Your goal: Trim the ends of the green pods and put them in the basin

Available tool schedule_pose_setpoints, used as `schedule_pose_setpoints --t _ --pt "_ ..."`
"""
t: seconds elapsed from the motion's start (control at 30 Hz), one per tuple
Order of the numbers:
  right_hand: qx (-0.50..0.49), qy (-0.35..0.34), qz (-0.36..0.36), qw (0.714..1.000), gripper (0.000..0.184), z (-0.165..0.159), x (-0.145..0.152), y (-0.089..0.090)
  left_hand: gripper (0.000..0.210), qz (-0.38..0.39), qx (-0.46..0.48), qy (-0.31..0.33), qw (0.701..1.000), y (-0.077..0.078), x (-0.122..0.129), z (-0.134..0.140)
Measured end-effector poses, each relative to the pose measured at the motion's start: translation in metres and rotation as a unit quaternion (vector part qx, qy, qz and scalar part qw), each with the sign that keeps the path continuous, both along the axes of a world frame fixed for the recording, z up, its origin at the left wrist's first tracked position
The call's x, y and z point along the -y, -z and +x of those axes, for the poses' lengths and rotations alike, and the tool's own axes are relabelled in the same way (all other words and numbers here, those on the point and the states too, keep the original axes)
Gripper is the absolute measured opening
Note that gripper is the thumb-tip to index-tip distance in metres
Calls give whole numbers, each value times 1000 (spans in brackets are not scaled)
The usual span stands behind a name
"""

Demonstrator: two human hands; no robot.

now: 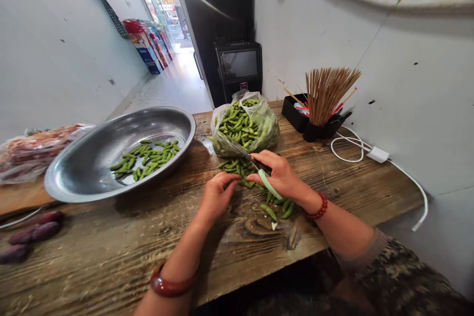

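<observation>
my two hands are apart but near each other, low over the wooden worktop (148, 237). my right hand (283, 175) is closed around the scissors (269, 185), a pale green handle looping out below my fingers and the dark blades pointing up and to the left, towards the bag. my left hand (217, 197) has its thumb and fingertips drawn close at the near edge of the loose green pods (268, 211); i cannot tell whether one is pinched there. those pods lie on the worktop, partly under my right hand, spilling towards me, with a small white scrap (274, 226) just beside them. right behind them stands the clear plastic bag (272, 133), open at the top and full of more pods. to the left the wide metal basin (83, 158) holds a scattering of pods on its bottom. past my right hand, a bundle of thin sticks (329, 96) stands upright beside a black box (294, 114), and a white cable (409, 175) trails off the worktop's right end.
</observation>
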State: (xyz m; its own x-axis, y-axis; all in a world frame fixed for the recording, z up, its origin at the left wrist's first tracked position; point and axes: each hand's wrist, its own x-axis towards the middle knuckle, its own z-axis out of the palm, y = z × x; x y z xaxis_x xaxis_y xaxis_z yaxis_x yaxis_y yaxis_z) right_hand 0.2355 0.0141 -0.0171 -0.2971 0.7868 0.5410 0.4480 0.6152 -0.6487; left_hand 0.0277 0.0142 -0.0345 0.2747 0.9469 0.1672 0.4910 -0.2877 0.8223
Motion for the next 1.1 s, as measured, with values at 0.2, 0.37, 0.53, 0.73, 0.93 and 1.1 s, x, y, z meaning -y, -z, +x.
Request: schedule_pose_setpoints --t 0.2,0.37,0.53,0.73,0.93,1.1 --pt "3 -8 5 1000 44 -3 3 1 21 55 -311 35 948 3 7 14" --pt "12 -12 -6 1000 43 -3 4 0 12 39 -138 18 989 0 6 5" --pt "30 -31 -25 999 48 -3 5 0 14 -59 148 -44 986 -15 8 -12" --pt "95 -76 -37 992 55 -3 8 1 25 -186 289 -27 939 -26 15 -16" --pt "142 -88 -34 985 59 -4 10 0 28 -186 302 -32 934 -22 15 -15" --pt "146 -93 -32 984 57 -6 12 -1 26 -178 279 -19 943 -19 15 -15"
